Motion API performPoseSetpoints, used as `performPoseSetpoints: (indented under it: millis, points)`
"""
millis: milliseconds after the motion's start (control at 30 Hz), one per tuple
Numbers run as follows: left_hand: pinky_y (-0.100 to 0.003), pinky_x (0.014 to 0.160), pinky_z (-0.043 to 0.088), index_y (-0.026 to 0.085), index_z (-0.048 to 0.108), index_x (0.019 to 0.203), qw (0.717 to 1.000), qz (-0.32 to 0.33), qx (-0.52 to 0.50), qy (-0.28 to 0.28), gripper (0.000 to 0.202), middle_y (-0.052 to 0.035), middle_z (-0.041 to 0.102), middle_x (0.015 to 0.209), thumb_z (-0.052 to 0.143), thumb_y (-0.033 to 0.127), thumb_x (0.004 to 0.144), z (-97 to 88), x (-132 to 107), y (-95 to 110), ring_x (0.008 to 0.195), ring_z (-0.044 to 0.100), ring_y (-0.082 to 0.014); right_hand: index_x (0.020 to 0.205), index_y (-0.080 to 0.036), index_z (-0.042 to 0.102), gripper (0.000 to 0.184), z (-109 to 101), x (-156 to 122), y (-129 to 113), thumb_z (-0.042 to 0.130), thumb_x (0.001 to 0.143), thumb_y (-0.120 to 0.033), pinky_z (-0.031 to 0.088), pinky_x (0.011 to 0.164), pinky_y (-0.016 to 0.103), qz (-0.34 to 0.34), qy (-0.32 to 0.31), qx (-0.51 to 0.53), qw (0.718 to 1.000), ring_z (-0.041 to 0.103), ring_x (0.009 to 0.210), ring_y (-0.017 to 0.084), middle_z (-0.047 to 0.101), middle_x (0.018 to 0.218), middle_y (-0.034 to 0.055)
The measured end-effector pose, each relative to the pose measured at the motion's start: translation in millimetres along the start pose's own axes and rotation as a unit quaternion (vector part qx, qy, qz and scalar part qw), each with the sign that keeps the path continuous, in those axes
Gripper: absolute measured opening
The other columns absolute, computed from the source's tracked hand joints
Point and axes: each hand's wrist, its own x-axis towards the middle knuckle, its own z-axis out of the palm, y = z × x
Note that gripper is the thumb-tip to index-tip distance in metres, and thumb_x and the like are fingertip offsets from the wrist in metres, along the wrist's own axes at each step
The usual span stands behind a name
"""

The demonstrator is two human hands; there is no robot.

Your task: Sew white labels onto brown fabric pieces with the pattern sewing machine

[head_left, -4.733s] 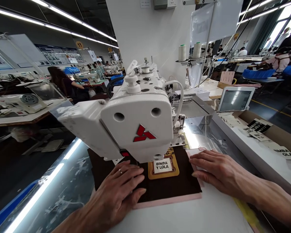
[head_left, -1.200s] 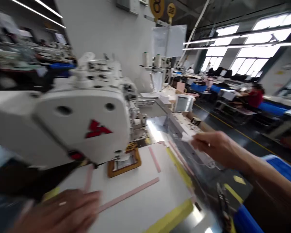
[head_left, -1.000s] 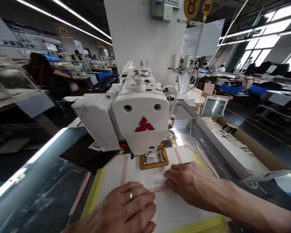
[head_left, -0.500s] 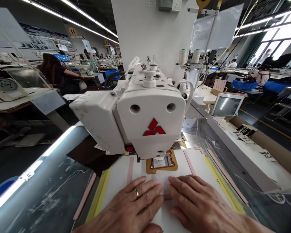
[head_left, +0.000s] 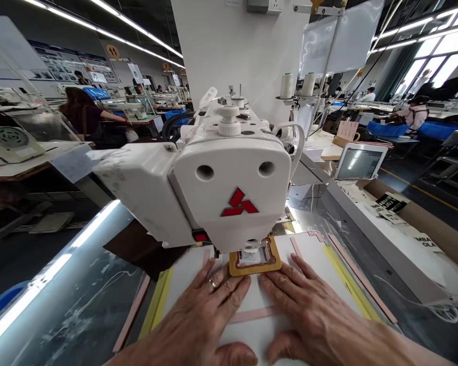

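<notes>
My left hand (head_left: 209, 305) lies flat on a white sheet (head_left: 248, 333), fingers spread, a ring on one finger. Beside it my right hand (head_left: 305, 300) rests flat too, fingers apart. The fingertips of both reach the near edge of a brown clamp frame (head_left: 255, 270) under the head of a white sewing machine (head_left: 232, 188) with a red emblem. Pink strips (head_left: 252, 315) mark the sheet, and yellow tape (head_left: 158, 300) runs along its left side. Neither hand grips anything. The machine's head hides the far part of the sheet.
A long box (head_left: 420, 239) of printed labels stands at the right, near a small screen (head_left: 361, 161). Thread cones (head_left: 287, 86) stand behind the machine. A dark brown piece (head_left: 137, 244) lies left of the sheet. Other people (head_left: 86, 112) sit at machines further back.
Both hands have slid forward over the sheet to the clamp frame, and their fingers have spread. A pink strip between them is now uncovered. The view has shifted slightly.
</notes>
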Motion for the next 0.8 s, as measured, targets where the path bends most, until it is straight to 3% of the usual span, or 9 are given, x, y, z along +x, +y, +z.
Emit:
performPoseSetpoints:
  millis: [100, 200, 333, 433, 567, 667, 800]
  points:
    - [-0.048, 0.132, 0.025, 0.011, 0.052, 0.154, 0.999, -0.002, 0.033, 0.018, 0.083, -0.0116, 0.057, 0.155, 0.055, 0.075, 0.100, 2.6, -4.6, 0.2, 0.144, 0.054, -0.0335, 0.155, -0.009, 0.052, 0.084, -4.3, -3.7, 0.2, 0.059, 0.099, -0.071, 0.041, 0.124, 0.054, -0.002, 0.004, -0.016, 1.000, 0.051, 0.147, 0.035, 0.057, 0.155, 0.0168]
    - [-0.044, 0.136, 0.008, 0.013, 0.055, 0.152, 0.998, 0.019, 0.046, 0.032, 0.077, -0.0086, 0.056, 0.157, 0.055, 0.072, 0.102, 5.4, -9.7, 1.7, 0.148, 0.049, -0.0296, 0.152, -0.011, 0.055, 0.071, 3.7, -11.2, 2.7, 0.052, 0.105, -0.065, 0.030, 0.130, 0.047, -0.053, 0.033, -0.027, 0.998, 0.058, 0.141, 0.029, 0.062, 0.152, 0.0129]
    - [-0.048, 0.135, -0.004, 0.014, 0.053, 0.153, 0.998, 0.038, 0.039, 0.032, 0.076, -0.0085, 0.050, 0.162, 0.050, 0.072, 0.104, 5.9, -10.8, 4.3, 0.156, 0.037, -0.0293, 0.148, -0.015, 0.060, 0.068, 12.7, -17.2, 6.9, 0.043, 0.107, -0.067, 0.018, 0.133, 0.051, -0.082, 0.065, -0.019, 0.994, 0.064, 0.133, 0.027, 0.068, 0.145, 0.0096]
    - [-0.051, 0.135, -0.006, 0.009, 0.051, 0.153, 0.998, 0.023, 0.050, 0.033, 0.082, -0.0113, 0.048, 0.163, 0.051, 0.074, 0.102, 5.0, -8.7, 4.2, 0.159, 0.031, -0.0325, 0.146, -0.014, 0.061, 0.077, 2.0, -14.3, 6.3, 0.051, 0.101, -0.074, 0.031, 0.129, 0.052, -0.024, 0.029, -0.024, 0.999, 0.060, 0.138, 0.032, 0.065, 0.148, 0.0124]
    - [-0.054, 0.133, -0.009, 0.008, 0.050, 0.153, 0.998, 0.034, 0.058, 0.009, 0.085, -0.0130, 0.049, 0.161, 0.048, 0.076, 0.102, 4.4, -7.9, 3.6, 0.156, 0.036, -0.0340, 0.147, -0.013, 0.062, 0.079, -11.0, -9.4, 3.5, 0.055, 0.098, -0.075, 0.049, 0.117, 0.055, 0.003, -0.027, -0.064, 0.998, 0.054, 0.144, 0.038, 0.058, 0.154, 0.0153]
    - [-0.052, 0.134, -0.010, 0.008, 0.051, 0.152, 0.998, 0.024, 0.065, 0.011, 0.084, -0.0137, 0.050, 0.160, 0.051, 0.075, 0.102, 3.5, -8.8, 4.1, 0.155, 0.038, -0.0339, 0.155, -0.010, 0.053, 0.090, -6.8, -10.2, 3.6, 0.057, 0.096, -0.077, 0.049, 0.117, 0.058, -0.002, -0.007, -0.068, 0.998, 0.052, 0.145, 0.039, 0.054, 0.157, 0.0163]
    - [-0.045, 0.134, -0.012, 0.008, 0.049, 0.155, 0.998, 0.018, 0.061, 0.008, 0.086, -0.0130, 0.051, 0.160, 0.056, 0.073, 0.100, 1.7, -9.2, 4.2, 0.157, 0.035, -0.0320, 0.168, -0.009, 0.031, 0.106, 2.1, -14.8, 3.8, 0.059, 0.093, -0.080, 0.048, 0.117, 0.058, 0.017, 0.022, -0.068, 0.997, 0.047, 0.148, 0.040, 0.046, 0.161, 0.0173]
